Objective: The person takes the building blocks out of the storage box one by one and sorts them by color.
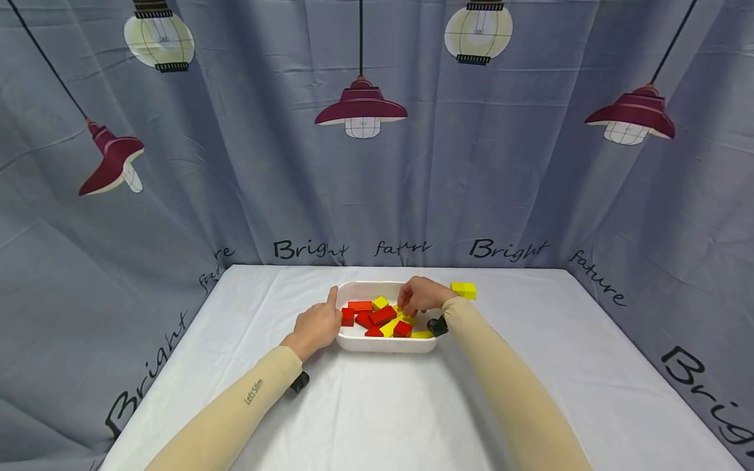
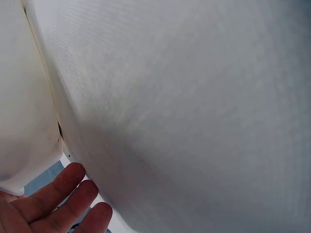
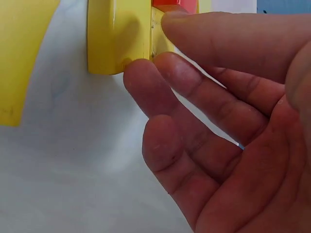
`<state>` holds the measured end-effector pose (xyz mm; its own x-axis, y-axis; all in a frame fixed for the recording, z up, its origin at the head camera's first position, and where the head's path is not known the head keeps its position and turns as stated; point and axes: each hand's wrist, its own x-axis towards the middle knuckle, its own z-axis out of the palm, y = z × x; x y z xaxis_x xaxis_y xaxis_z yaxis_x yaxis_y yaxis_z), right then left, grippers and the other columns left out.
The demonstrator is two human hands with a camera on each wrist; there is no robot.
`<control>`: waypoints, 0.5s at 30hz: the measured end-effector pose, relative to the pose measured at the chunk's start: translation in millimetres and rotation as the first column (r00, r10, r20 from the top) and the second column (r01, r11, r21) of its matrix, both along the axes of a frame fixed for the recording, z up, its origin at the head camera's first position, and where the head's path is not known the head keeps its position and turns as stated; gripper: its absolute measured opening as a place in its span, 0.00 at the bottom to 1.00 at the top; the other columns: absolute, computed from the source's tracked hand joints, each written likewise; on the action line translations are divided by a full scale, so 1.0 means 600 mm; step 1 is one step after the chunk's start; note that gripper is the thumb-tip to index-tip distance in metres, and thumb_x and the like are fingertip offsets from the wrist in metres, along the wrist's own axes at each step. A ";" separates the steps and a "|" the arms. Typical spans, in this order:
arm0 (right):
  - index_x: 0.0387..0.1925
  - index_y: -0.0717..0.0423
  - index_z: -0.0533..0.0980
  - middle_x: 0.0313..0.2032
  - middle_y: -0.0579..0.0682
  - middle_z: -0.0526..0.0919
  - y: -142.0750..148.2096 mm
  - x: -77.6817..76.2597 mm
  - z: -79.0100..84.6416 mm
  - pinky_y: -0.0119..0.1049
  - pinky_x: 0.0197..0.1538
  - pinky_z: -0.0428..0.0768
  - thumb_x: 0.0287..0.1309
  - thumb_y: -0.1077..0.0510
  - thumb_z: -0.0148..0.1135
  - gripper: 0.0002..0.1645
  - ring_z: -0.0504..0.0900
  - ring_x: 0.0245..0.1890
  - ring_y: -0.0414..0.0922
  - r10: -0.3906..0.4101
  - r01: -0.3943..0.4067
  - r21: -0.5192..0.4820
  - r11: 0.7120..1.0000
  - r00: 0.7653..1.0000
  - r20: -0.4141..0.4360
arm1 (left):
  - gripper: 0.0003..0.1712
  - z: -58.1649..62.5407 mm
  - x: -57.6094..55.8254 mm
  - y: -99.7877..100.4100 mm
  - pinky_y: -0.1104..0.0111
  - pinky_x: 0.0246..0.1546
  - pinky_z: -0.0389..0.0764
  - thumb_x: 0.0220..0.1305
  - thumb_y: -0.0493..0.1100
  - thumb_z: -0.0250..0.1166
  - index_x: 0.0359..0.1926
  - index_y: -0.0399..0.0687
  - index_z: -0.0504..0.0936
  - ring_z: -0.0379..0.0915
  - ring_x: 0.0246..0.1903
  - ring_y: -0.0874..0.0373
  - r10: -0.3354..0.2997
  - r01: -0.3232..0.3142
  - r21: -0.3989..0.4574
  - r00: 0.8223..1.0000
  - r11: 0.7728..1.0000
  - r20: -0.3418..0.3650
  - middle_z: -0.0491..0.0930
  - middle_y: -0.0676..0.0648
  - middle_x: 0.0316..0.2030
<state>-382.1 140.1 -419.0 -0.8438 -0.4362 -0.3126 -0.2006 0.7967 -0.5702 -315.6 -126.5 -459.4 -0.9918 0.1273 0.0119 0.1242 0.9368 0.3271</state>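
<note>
On curtain [image 1: 501, 170]: "Bright fature" | left grip [image 1: 317, 325] — loose | right grip [image 1: 421, 296] at blocks [image 1: 383, 315] — cannot tell

The place looked like a makeshift studio. Lamp-printed curtains [image 1: 506, 176] enclosed a white-covered table [image 1: 377, 412] on three sides.

In the head view, the right hand [image 1: 423, 294] hid whatever lay right beneath it, and whether its fingertips gripped or only brushed the yellow block [image 3: 159, 41] by its thumb could not be told. A red block [image 3: 176, 4] past that thumb ran off the picture's top edge. The left hand [image 1: 318, 326] covered part of the tray [image 1: 385, 345] wall beside it; in its wrist view, that hand was cut off at the lower left. Below each hand, a sleeve [image 1: 235, 405] left the head view, partly hiding a small black object [image 1: 300, 382].
</note>
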 end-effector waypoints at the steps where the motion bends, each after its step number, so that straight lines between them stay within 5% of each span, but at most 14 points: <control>1: 0.37 0.57 0.83 0.34 0.50 0.83 0.000 0.001 0.000 0.36 0.38 0.80 0.56 0.66 0.70 0.07 0.80 0.32 0.47 0.001 -0.001 0.004 1.000 1.000 -0.006 | 0.38 0.000 0.000 0.000 0.62 0.25 0.73 0.73 0.45 0.47 0.79 0.42 0.49 0.73 0.29 0.54 0.000 0.000 -0.001 1.000 1.000 -0.002 0.84 0.42 0.42; 15: 0.38 0.58 0.81 0.33 0.52 0.81 -0.007 0.003 -0.006 0.39 0.40 0.84 0.53 0.69 0.69 0.10 0.81 0.30 0.50 -0.051 0.051 0.003 0.999 0.998 0.020 | 0.38 0.002 0.000 0.000 0.62 0.26 0.74 0.73 0.45 0.47 0.79 0.43 0.49 0.73 0.30 0.54 0.003 -0.003 0.001 1.000 1.000 0.005 0.84 0.42 0.43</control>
<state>-380.5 135.6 -422.7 -0.8587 -0.3918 -0.3304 -0.1482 0.8070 -0.5717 -315.5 -126.8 -458.4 -0.9922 0.1244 0.0068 0.1197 0.9369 0.3284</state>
